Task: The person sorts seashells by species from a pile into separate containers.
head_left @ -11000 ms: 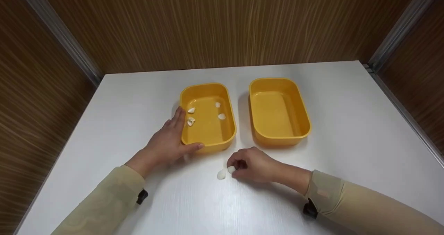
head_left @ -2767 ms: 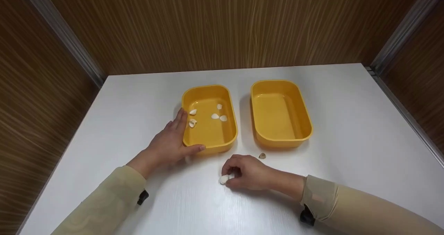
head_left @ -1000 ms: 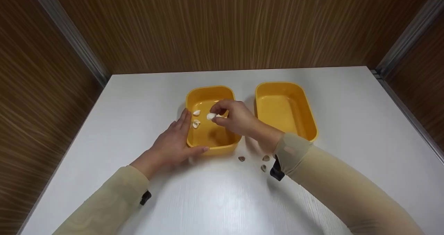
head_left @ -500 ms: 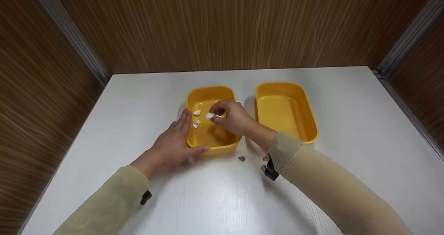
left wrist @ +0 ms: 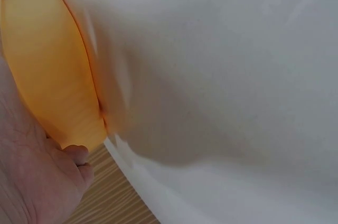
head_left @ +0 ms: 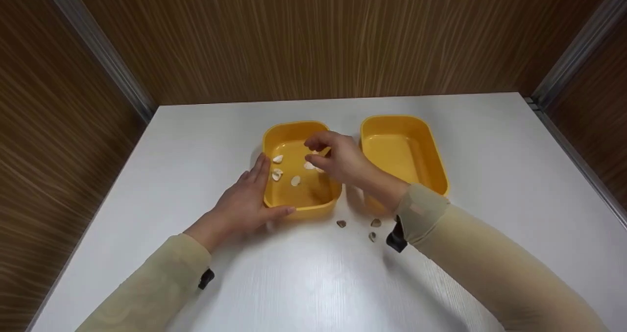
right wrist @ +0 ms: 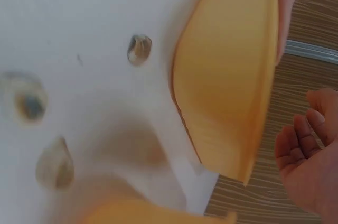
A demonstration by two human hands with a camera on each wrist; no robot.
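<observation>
Yellow plastic walls surround the pale seashells (head_left: 296, 180), which lie on the floor of the left box (head_left: 308, 212): two by its left wall, one nearer the front, others partly covered by the right hand (head_left: 338, 158). We see that hand poised over the box, fingers loosely bent, thumb and forefinger apart, with no shell visibly pinched between them. The left hand (head_left: 240, 202) lies with straight fingers along the outer left wall, its thumb across the near rim.

We judge a knock the likeliest mishap: the right hand is close above the shells, so a careless dip could scatter them. Uneven pressure from the left hand might slide the box across the white tabletop (head_left: 254, 278). Three brown seashells (head_left: 341, 223) lie in front of the boxes, two of them near the black wrist device (head_left: 397, 239), which could sweep them aside.

Only the head view gives us the pale seashells and the inside of the right box (head_left: 392, 158). The right wrist view hides them behind the outer wall, yet shows us the brown seashells larger, one with a dark bluish patch. In the left wrist view we find no seashell.
</observation>
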